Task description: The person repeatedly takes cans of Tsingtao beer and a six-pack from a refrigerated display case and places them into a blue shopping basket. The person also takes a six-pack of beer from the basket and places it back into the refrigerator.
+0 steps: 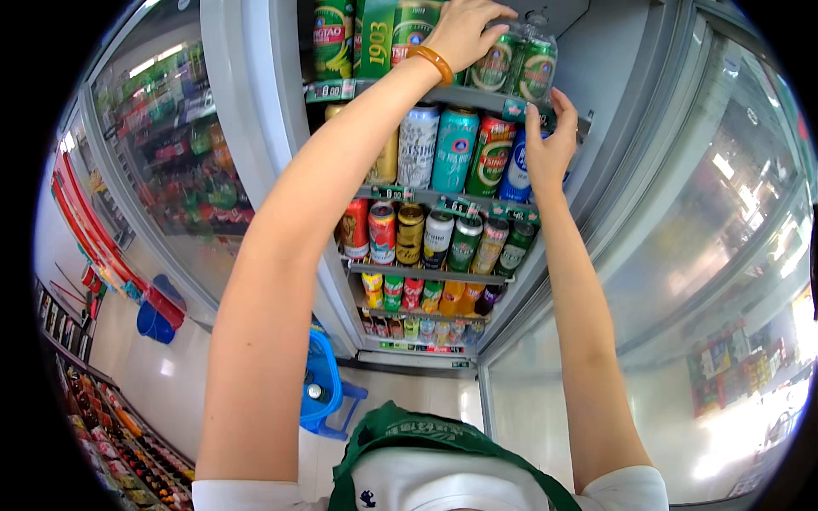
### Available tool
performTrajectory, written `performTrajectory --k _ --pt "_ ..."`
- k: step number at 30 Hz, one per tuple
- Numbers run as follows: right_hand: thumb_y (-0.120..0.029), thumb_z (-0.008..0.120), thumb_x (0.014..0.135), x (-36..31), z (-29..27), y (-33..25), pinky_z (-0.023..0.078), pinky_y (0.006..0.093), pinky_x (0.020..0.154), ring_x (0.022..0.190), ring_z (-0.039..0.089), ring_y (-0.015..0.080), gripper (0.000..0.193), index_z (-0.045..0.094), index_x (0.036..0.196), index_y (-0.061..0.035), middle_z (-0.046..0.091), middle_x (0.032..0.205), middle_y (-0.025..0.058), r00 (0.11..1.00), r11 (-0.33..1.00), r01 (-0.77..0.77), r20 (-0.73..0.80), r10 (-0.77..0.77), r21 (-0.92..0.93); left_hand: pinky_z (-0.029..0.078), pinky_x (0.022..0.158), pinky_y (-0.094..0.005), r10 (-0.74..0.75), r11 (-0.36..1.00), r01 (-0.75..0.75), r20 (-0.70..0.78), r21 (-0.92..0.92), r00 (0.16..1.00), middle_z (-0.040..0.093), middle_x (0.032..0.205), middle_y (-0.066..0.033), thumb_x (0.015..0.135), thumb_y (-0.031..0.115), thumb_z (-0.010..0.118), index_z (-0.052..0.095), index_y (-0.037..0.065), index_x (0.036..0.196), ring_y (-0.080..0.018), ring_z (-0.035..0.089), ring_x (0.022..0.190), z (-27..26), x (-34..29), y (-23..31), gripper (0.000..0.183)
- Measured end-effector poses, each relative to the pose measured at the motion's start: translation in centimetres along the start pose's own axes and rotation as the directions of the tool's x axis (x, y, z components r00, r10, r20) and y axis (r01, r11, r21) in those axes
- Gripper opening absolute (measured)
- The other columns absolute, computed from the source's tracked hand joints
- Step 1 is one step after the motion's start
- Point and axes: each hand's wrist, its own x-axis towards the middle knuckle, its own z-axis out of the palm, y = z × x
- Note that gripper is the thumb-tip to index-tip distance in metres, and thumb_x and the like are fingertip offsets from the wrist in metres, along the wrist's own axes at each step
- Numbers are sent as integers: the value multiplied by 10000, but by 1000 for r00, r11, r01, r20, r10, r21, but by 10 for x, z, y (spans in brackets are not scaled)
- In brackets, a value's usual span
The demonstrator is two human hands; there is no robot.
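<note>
On the top shelf stands a clear-wrapped pack of green beer cans (535, 70). My left hand (467, 32), with an orange-brown bangle on its wrist, reaches over the left part of this pack. Its fingers are spread and point right, lying on or just above the wrapping. Below the pack's right corner is my right hand (552, 140), raised with thumb and fingers apart. Those fingertips are by the shelf's front edge (469, 96); whether they touch it or the pack I cannot tell. Left of the pack are more green cans (332, 38) and a green carton (376, 38).
The shelf below holds tall cans, among them a teal can (456, 150). Several lower shelves carry cans (438, 240) and small bottles. An open glass door (682, 213) stands at right. A blue basket (328, 375) on a blue stool (351, 399) sits low at left.
</note>
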Motion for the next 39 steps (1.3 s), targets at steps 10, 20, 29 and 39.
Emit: performTrajectory --k 10,20,29,39 --pt "-102 806 877 -209 66 -128 445 473 1085 1260 560 381 494 607 1323 -27 610 1346 181 902 969 109 388 -191 222 529 1020 -386 -302 892 387 331 -233 894 758 1175 -68 995 272 744 743 114 1295 -246 670 1139 -176 -269 93 339" --pt "-159 795 875 -504 212 -227 468 480 1053 1217 573 387 438 627 1266 -58 602 1286 155 419 913 -305 899 -126 271 559 1006 -395 -818 111 967 574 230 -43 767 1218 -120 984 202 747 763 63 1225 -290 720 1131 -382 -645 121 279" --pt "-222 885 811 -740 312 -286 486 488 1105 1306 545 421 692 553 1381 -10 581 1378 230 -190 943 -302 978 86 -141 456 1104 -553 -774 -258 784 364 565 -518 672 1411 -182 936 258 758 594 69 1464 -385 632 1281 -449 -931 170 584" --pt "-207 978 697 -863 394 -318 561 495 1038 1334 565 464 926 458 1428 21 550 1440 323 -340 781 -274 816 467 -561 386 1160 -602 -669 -545 715 287 438 -686 595 1540 -141 1010 158 614 511 147 1575 -393 550 1415 -435 -1030 180 574"
